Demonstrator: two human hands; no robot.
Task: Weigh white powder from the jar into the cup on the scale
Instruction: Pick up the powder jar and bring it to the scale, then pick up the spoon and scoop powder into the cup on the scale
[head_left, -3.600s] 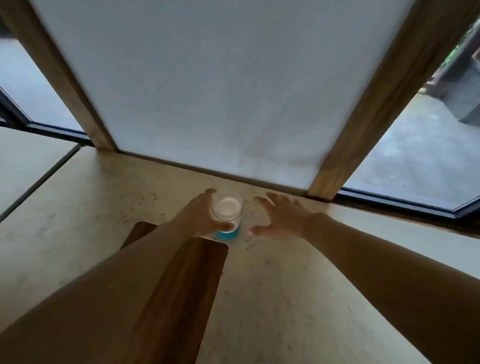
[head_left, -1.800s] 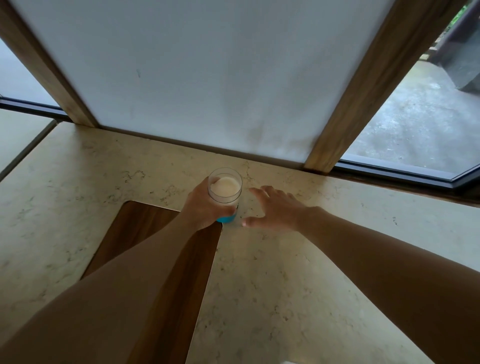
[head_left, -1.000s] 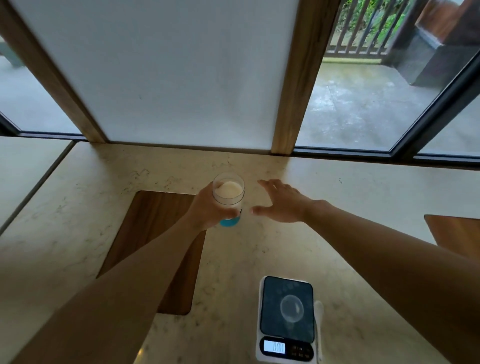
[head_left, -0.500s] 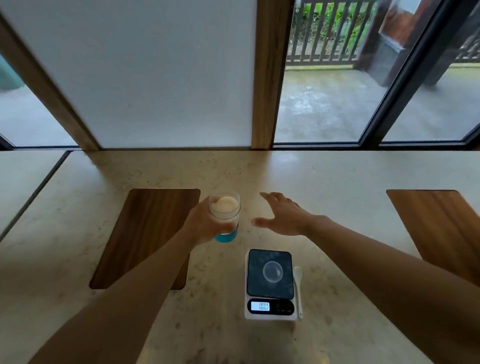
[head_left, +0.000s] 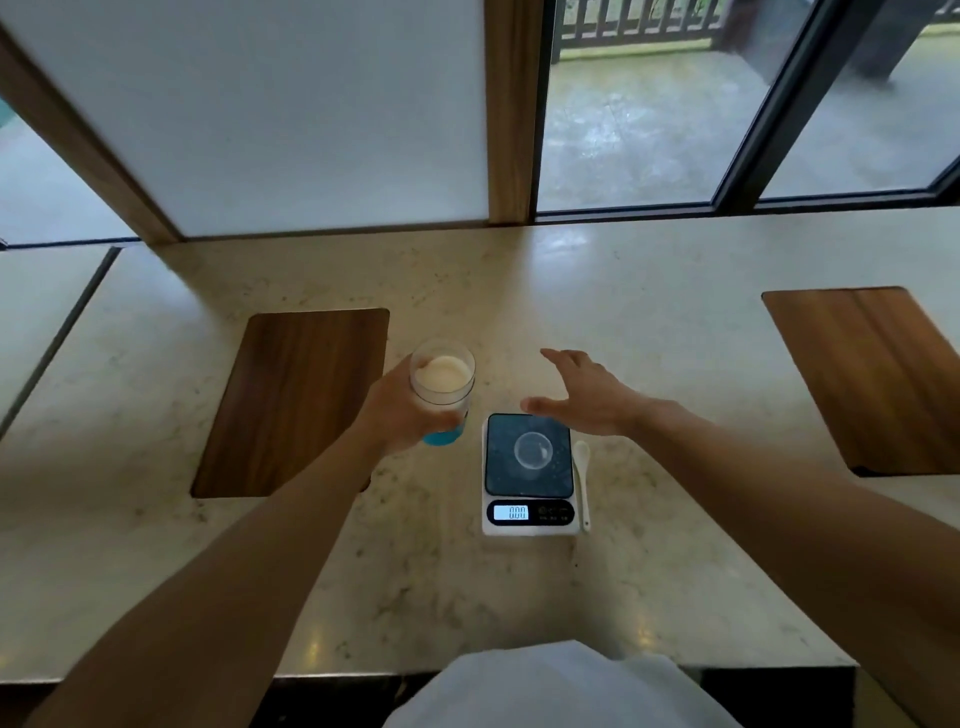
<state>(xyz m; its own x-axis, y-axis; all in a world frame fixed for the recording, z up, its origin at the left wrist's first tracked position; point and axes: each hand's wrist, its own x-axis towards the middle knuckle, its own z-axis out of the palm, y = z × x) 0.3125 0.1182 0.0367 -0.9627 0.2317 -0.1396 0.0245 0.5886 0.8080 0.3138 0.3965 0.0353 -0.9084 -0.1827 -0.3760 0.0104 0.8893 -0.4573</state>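
Note:
My left hand (head_left: 402, 415) grips a clear jar (head_left: 442, 387) with a blue base, filled with white powder and held upright just left of the scale. The small scale (head_left: 530, 475) has a dark platform and a lit display reading zero. A small clear cup (head_left: 533, 451) stands in the middle of its platform. My right hand (head_left: 584, 397) hovers with fingers spread over the scale's far right corner, holding nothing. A white spoon (head_left: 583, 480) lies on the counter along the scale's right side.
The pale stone counter (head_left: 675, 353) carries a wooden inlay board (head_left: 296, 400) left of the jar and another wooden board (head_left: 878, 379) at the far right. Windows and wooden posts rise behind. The counter's near edge (head_left: 467, 670) runs along the bottom, with white cloth below it.
The view tilted down and back, bringing the scale, cup and spoon into sight. My left hand has carried the jar from the far counter toward the scale; my right hand followed, still spread.

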